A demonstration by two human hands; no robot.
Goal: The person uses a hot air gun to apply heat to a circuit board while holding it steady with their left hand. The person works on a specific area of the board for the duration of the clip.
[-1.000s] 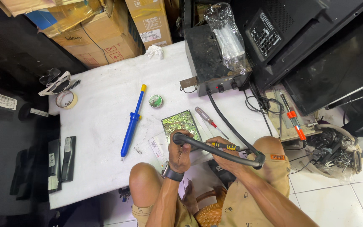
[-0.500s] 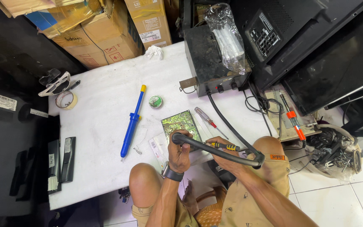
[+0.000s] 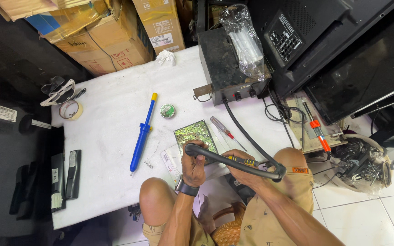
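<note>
Left hand (image 3: 192, 165) grips the hot-air wand (image 3: 233, 163) near its nozzle, over the green circuit board (image 3: 195, 135) at the table edge. Right hand (image 3: 242, 169) looks wrapped around a yellow-handled tool (image 3: 241, 160), hard to tell. Mid-rework; steady aim needed.

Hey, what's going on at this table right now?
A seated person works at a white table. The left hand grips a black hot-air wand above a green circuit board; the right hand holds a yellow-and-black tool. The wand's hose runs to a black station box. A blue desoldering pump lies untouched nearby.
</note>
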